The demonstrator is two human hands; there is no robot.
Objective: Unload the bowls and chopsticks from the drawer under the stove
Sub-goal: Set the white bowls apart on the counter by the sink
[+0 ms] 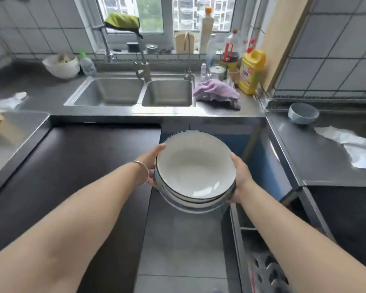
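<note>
Between left hand (151, 166) and right hand (240, 178), stacked bowls (194, 168), fingers (235, 159) on rims.

Stack of bowls (195, 166) (white, dark-rimmed), left hand (152, 163) and right hand (240, 178) gripping opposite sides

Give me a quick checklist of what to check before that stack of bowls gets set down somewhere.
1. Both hands on the stack of bowls: ok, the left hand and right hand hold opposite edges.
2. Stack level: not ok, it tilts toward the camera.
3. Bowls nested evenly: ok, rims sit one inside another.
4. Free spot on the right counter: ok, bare steel lies between the blue bowl and the white wrapping.
5. Number of bowls in the stack: cannot tell, the lower rims overlap.
6. Drawer emptied: cannot tell, its inside is mostly out of view.
</note>
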